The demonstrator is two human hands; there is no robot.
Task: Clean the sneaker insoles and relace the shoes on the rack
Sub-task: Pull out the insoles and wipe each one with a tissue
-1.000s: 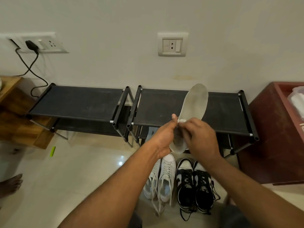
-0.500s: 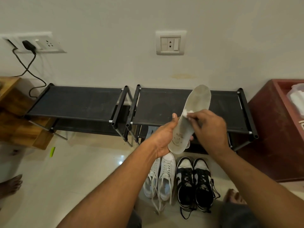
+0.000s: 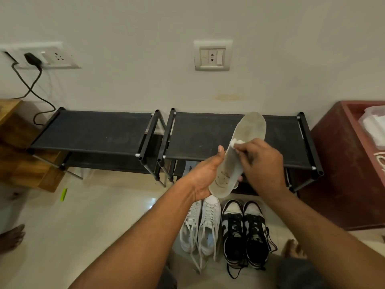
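Observation:
A grey, dirty insole (image 3: 249, 132) stands tilted in front of the right black shoe rack (image 3: 200, 136). My left hand (image 3: 205, 174) grips its heel end from below. My right hand (image 3: 262, 163) pinches a small white wipe (image 3: 235, 142) against the middle of the insole. On the floor below stand a white pair of sneakers (image 3: 201, 228) with loose laces and a black-and-white pair (image 3: 244, 232) with black laces trailing.
A second black rack (image 3: 93, 132) stands to the left, beside a wooden unit (image 3: 18, 147). A dark red cabinet (image 3: 341, 170) holding a plastic box is at the right. Bare feet show at the left edge (image 3: 12, 238) and near the black sneakers (image 3: 293, 250).
My right hand has slid the white wipe up the insole from the heel area to its middle. The left hand keeps its grip on the heel.

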